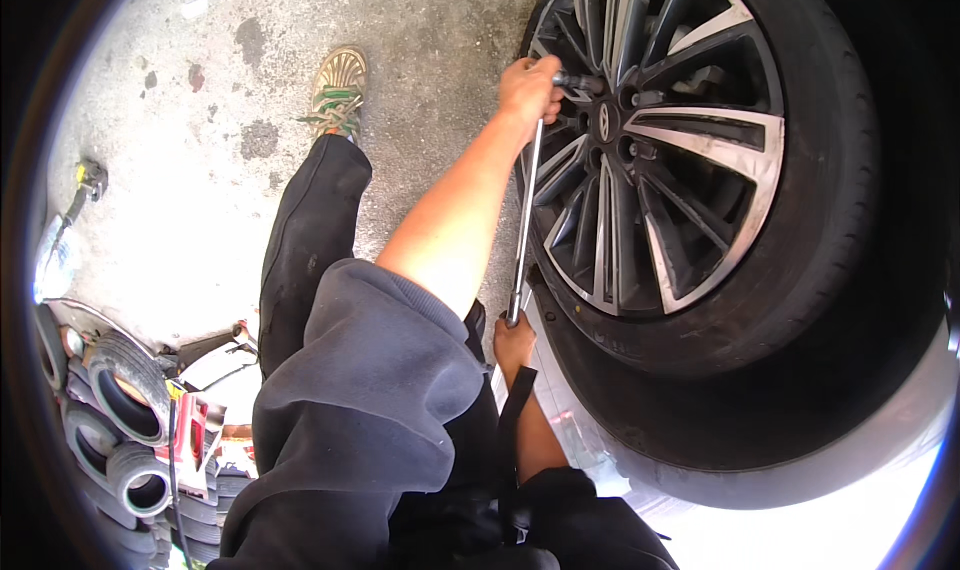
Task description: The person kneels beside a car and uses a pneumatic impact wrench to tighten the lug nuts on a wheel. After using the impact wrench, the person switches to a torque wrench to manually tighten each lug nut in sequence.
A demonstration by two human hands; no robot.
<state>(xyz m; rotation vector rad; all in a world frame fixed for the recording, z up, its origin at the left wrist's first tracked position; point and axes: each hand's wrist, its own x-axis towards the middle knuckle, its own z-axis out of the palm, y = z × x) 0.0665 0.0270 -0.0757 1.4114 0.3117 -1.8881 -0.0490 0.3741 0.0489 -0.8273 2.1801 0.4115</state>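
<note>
A long chrome socket wrench (528, 215) slants between my two hands beside a car wheel. My left hand (529, 90) is closed round its head end, where a dark socket (580, 83) points into the wheel by the hub; whether it sits on a lug nut is hard to see. My right hand (514, 341) grips the far end of the bar, lower in the picture. The alloy rim (712, 135) has black and silver spokes, and lug nuts (648, 98) show in recesses round the centre cap (604, 123). A black tyre (820, 185) surrounds the rim.
The silver car body (690, 485) curves round the wheel at lower right. My shoe (338, 85) stands on stained concrete (430, 30). Stacked tyres (128, 388) and a red object (192, 440) lie at lower left. A yellow-tipped tool (90, 180) rests at far left.
</note>
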